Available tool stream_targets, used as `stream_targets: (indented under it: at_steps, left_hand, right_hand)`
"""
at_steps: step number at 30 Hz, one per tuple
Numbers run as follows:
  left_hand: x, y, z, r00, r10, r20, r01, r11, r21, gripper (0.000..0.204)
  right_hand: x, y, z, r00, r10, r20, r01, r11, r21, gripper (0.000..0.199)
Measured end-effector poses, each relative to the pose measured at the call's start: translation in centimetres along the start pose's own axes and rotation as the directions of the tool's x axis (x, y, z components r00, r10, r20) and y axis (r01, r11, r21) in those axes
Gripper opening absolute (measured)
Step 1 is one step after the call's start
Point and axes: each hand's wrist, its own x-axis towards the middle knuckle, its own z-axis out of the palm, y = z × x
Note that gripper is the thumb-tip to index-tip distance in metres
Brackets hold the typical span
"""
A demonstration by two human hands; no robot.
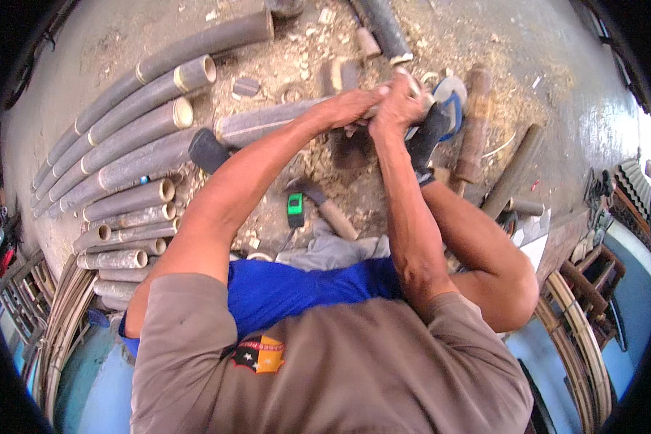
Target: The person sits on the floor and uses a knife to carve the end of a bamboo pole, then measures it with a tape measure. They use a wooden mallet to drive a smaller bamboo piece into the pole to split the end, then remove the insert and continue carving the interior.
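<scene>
A thick grey-brown bamboo pole [257,124] lies crosswise before me, over a dark wooden block [349,150]. My left hand [354,106] is closed on the pole near its right end. Right beside it, my right hand [399,107] is closed, its fingers wrapped round something pale that is smeared by motion and mostly hidden. My dark-socked foot [428,134] is close to the hands, by a blue and white sandal [450,105]. The other dark-socked foot [208,150] is at the pole's left end.
Several long bamboo poles [152,72] and shorter bamboo tubes [126,217] lie to the left. A wooden-handled tool [333,213] and a green and black tape measure [295,206] lie near my lap. A wooden mallet [474,126] lies to the right, and shavings [296,58] cover the floor.
</scene>
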Motion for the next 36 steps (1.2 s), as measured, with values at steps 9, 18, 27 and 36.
stream_targets:
  at_steps: [9,18,27,36]
  left_hand:
    - [0.0,-3.2,-3.8,0.734,0.074,-0.675,0.069,0.981,0.181,0.093]
    - [-3.8,-4.4,7.2,0.126,-0.484,-0.866,-0.673,0.600,-0.433,0.079]
    - [0.7,-2.6,-0.8,0.504,-0.448,-0.739,-0.436,0.606,-0.665,0.073]
    - [1.1,-1.1,-1.2,0.779,-0.240,-0.580,-0.070,0.885,-0.461,0.084]
  right_hand:
    - [3.9,0.7,10.5,0.527,0.439,0.728,-0.456,0.868,-0.194,0.036]
    - [-6.4,6.6,13.5,-0.169,0.280,0.945,0.308,0.926,-0.219,0.042]
    - [1.3,1.9,17.5,0.129,0.532,0.837,0.316,0.778,-0.543,0.034]
    - [5.5,-0.1,10.7,0.436,0.518,0.736,-0.244,0.855,-0.457,0.032]
